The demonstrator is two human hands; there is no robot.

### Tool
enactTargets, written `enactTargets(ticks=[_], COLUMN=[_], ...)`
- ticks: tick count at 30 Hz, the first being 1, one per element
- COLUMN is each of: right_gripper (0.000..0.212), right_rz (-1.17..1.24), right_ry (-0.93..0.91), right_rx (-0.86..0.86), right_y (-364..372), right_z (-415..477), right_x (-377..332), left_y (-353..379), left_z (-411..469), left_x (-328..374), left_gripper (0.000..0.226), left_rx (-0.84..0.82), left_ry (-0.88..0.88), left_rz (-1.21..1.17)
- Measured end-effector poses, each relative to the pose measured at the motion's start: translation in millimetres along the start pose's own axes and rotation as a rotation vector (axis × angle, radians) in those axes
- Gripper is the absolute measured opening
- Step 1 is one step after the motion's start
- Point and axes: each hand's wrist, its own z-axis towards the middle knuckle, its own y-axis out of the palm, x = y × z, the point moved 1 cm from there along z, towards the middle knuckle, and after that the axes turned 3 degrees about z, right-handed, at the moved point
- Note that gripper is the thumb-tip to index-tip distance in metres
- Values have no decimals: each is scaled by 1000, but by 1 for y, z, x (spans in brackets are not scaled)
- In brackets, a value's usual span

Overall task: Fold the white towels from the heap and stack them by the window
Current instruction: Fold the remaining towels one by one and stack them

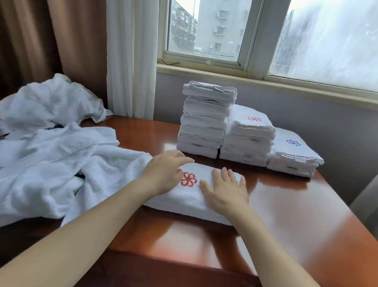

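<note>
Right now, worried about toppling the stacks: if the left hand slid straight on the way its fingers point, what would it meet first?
The left hand would probably meet the foot of the tallest stack, after a strip of bare table; depth is unclear.

Right in front of you, a folded white towel (186, 199) lies flat on the counter (291, 208), red flower emblem facing up. To your left, the heap (47, 154) of loose white towels sprawls crumpled. At the far edge stand three touching stacks: the tall stack (204, 122), the middle stack (247, 139) and the low stack (293, 156).
</note>
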Motion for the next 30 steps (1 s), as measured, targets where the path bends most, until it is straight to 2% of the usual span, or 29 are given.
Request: enactTargets(ticks=[2, 5, 12, 18, 20, 22, 24, 26, 30], right_gripper=[72, 71, 74, 72, 56, 32, 22, 19, 28], right_rz=[17, 58, 118, 144, 206, 260, 273, 288, 357], right_ry=[4, -6, -47, -98, -114, -137, -186, -213, -231], right_rx=[-10, -11, 42, -4, 114, 384, 561, 576, 678], right_y=[1, 3, 10, 4, 4, 4, 5, 6, 6], right_z=[3, 6, 17, 22, 16, 2, -11, -18, -36], right_x=[6, 19, 35, 43, 44, 44, 43, 45, 50], left_y=[13, 31, 46, 40, 37, 34, 31, 29, 21], left_z=[2, 5, 11, 11, 7, 2, -5, -11, -19], left_x=[2, -4, -7, -2, 2, 6, 12, 20, 41], left_gripper=[41, 50, 57, 64, 67, 68, 69, 70, 76], left_rx=[-160, -278, -258, -311, -341, -360, -361, -361, -391], left_ry=[76, 37, -10, -48, -74, -102, -131, -167, -239], left_rz=[81, 192, 234, 325, 341, 362, 382, 398, 465])
